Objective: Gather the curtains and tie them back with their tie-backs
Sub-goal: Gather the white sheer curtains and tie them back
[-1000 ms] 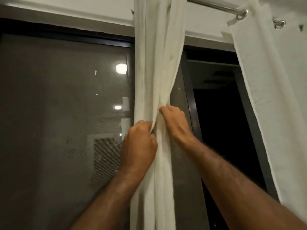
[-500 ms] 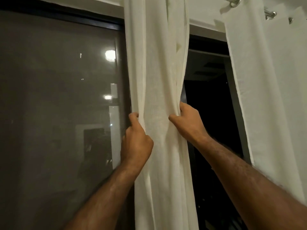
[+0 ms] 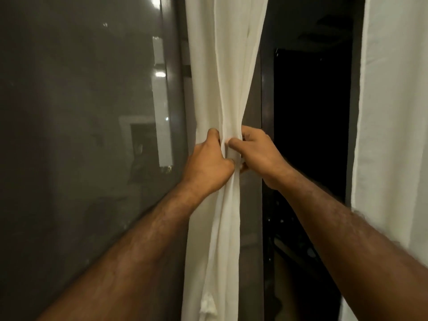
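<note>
A white curtain (image 3: 222,72) hangs in front of the window, bunched into a narrow bundle at hand height. My left hand (image 3: 208,165) grips the bundle from its left side, fingers curled into the folds. My right hand (image 3: 259,154) grips it from the right, thumb and fingers pinching the cloth, the two hands almost touching. Below my hands the curtain falls in loose folds. No separate tie-back can be made out.
A second white curtain (image 3: 393,135) hangs along the right edge. Dark window glass (image 3: 81,135) with reflections fills the left. A dark frame post (image 3: 267,100) and a black opening (image 3: 310,123) lie between the two curtains.
My hands have come together, squeezing the curtain from a wide spread into a tight bundle. The view has tilted down, so the rod and rings are out of frame.
</note>
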Demonstrator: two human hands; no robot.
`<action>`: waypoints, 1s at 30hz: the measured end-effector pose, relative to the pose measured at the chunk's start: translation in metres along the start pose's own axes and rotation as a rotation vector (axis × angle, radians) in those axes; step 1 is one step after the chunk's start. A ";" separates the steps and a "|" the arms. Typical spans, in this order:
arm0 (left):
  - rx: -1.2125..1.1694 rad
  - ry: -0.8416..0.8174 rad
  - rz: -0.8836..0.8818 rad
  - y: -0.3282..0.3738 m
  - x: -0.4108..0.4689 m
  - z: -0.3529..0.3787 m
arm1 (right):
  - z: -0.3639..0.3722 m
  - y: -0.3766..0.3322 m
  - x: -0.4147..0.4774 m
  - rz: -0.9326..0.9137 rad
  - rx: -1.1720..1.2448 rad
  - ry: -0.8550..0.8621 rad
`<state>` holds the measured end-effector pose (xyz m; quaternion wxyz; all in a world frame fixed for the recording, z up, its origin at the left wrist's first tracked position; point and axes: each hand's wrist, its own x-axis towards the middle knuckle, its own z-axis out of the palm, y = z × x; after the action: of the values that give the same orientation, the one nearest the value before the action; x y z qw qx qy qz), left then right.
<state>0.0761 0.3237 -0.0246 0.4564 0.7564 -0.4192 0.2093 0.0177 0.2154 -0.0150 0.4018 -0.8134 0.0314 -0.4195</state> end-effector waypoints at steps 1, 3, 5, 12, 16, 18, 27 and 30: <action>0.014 -0.033 -0.021 -0.004 -0.005 0.002 | 0.003 0.005 -0.007 0.015 0.016 -0.027; 0.011 -0.088 -0.074 -0.011 -0.015 0.007 | 0.008 0.018 -0.020 0.019 0.025 -0.045; 0.004 -0.116 -0.123 -0.017 -0.025 0.012 | 0.014 0.030 -0.032 0.013 0.022 -0.062; -0.123 -0.069 -0.223 -0.029 -0.051 0.020 | 0.033 0.070 -0.066 0.009 0.154 -0.155; -0.185 -0.074 -0.298 -0.036 -0.070 0.034 | 0.041 0.100 -0.088 0.029 0.208 -0.197; -0.169 -0.089 -0.297 -0.046 -0.080 0.043 | 0.046 0.113 -0.098 0.016 0.174 -0.172; -0.309 -0.059 -0.236 -0.061 -0.097 0.063 | 0.068 0.140 -0.133 -0.119 0.175 0.054; -0.132 -0.070 -0.218 -0.056 -0.092 0.065 | 0.070 0.147 -0.134 -0.103 0.223 0.033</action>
<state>0.0660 0.3207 -0.1502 0.5104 0.7726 -0.3631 0.1039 0.0226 0.2127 -0.2260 0.4671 -0.7572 -0.0509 -0.4537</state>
